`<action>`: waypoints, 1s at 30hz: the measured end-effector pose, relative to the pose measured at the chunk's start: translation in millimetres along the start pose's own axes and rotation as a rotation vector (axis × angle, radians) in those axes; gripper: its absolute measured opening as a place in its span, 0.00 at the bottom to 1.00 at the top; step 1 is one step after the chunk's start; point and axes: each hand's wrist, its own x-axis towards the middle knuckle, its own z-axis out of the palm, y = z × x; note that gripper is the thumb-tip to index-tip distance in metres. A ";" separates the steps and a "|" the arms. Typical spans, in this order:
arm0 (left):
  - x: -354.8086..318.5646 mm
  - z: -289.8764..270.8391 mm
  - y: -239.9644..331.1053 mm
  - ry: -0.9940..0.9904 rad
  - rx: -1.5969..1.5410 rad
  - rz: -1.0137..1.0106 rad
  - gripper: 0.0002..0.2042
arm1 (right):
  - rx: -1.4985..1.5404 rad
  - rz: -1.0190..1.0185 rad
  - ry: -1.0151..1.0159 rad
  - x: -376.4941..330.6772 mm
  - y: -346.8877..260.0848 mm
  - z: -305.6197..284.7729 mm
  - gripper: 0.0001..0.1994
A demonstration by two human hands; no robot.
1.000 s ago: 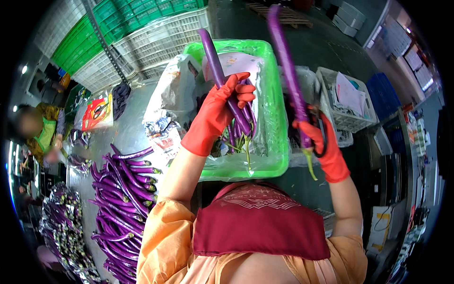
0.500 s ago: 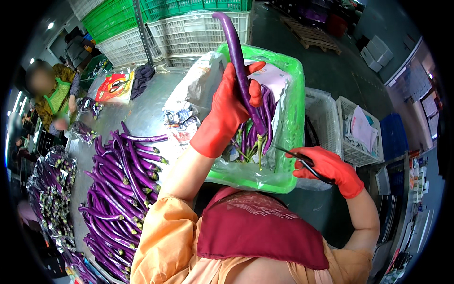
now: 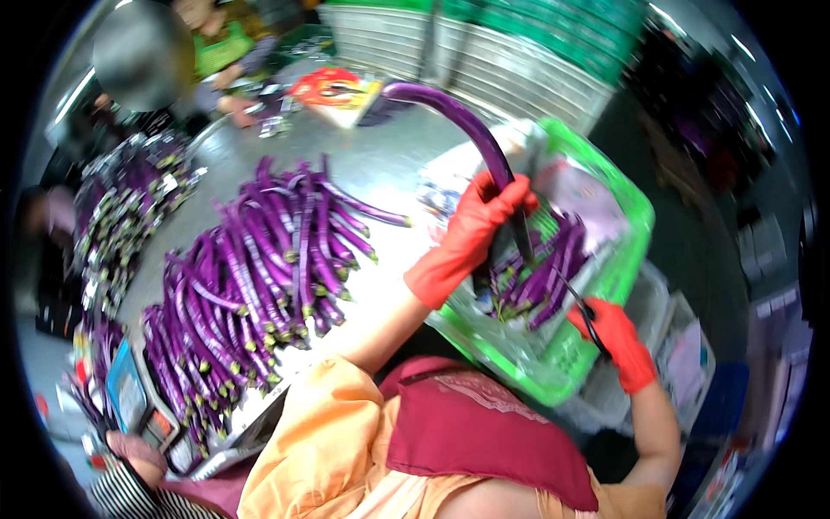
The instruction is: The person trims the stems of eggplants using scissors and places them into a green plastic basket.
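Observation:
My left hand [image 3: 474, 227], in a red rubber glove, is closed round a long purple eggplant [image 3: 467, 124]. Its curved end points up and left, while the lower end hangs over the green basket [image 3: 638, 238]. In my gloved right hand [image 3: 621, 344] is a pair of black-handled scissors [image 3: 589, 318], blades pointing up and left towards the basket. More loose eggplants [image 3: 553, 281] lie inside the basket on a plastic liner. To the left, a large pile of eggplants [image 3: 259, 259] covers part of the metal table, most stem ends facing me.
Bagged eggplants [image 3: 125, 216] are heaped at the table's left. A person in a green apron [image 3: 223, 54] works at the far left; another's striped sleeve [image 3: 130, 493] shows at lower left. Stacked crates [image 3: 519, 69] stand behind, and a grey crate [image 3: 644, 307] is right of the basket.
The view has swung left, so table and basket appear farther right. My left hand has turned the eggplant, whose top now leans further left. The scissors stay in my right hand.

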 end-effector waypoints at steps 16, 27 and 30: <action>-132.3 -97.3 134.8 0.354 0.346 0.134 0.37 | 0.703 -0.301 -0.157 26.0 -80.2 42.8 0.17; -222.2 -231.0 239.6 1.029 0.997 0.081 0.17 | 0.739 -0.187 0.024 23.6 -51.0 27.8 0.14; -241.5 -280.1 254.5 1.138 2.000 0.192 0.27 | 0.678 0.024 0.220 8.0 -11.7 11.4 0.13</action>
